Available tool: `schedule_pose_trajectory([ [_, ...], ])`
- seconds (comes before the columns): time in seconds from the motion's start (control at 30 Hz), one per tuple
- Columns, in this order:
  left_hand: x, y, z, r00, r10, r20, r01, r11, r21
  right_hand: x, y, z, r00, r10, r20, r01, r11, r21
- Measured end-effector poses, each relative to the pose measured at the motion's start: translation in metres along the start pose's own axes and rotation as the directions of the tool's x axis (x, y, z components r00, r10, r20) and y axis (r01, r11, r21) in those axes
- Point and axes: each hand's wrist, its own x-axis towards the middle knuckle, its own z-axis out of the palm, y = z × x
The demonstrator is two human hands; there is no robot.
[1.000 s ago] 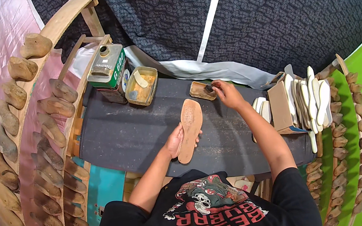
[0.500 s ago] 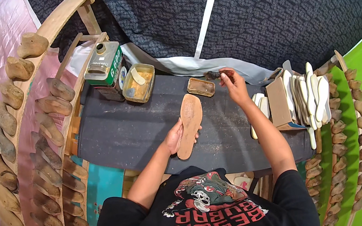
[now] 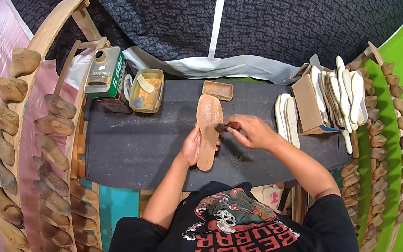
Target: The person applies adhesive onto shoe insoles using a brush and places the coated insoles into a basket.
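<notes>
My left hand (image 3: 195,143) is closed round the edges of a tan shoe insole (image 3: 207,120), holding it tilted above the dark worktable. The insole's upper face is smeared with a wet-looking patch toward its wide end. A brush (image 3: 233,125) with a reddish-brown handle and dark tip is pinched in my right hand (image 3: 252,131); its tip meets the right edge of the insole near the middle. Just beyond the insole sits a small shallow tray (image 3: 218,91) with a brownish inside.
At the back left stand a metal can (image 3: 109,81) and a plastic tub (image 3: 150,107) of yellowish paste with a pale spatula. White insoles (image 3: 286,119) lie at the right, beside a cardboard box (image 3: 309,104) full of more. Racks of wooden shoe lasts (image 3: 2,174) flank both sides.
My right hand has brought the brush from beside the small tray down and left to the insole. My left hand keeps its hold on the insole. The whole view has shifted slightly.
</notes>
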Motion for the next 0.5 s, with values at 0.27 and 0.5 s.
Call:
schedule_pose_trajectory([
  [0.27,0.003,-0.009,0.015,0.993,-0.042,0.113,0.048,0.997,-0.055,0.019,0.013,-0.02,0.973,0.014,-0.229,-0.024,0.999,-0.042],
  [0.5,-0.003,-0.016,-0.002,0.993,-0.112,0.025,0.113,0.994,-0.011,-0.006,-0.014,-0.004,0.996,-0.055,0.068,0.058,0.997,-0.043],
])
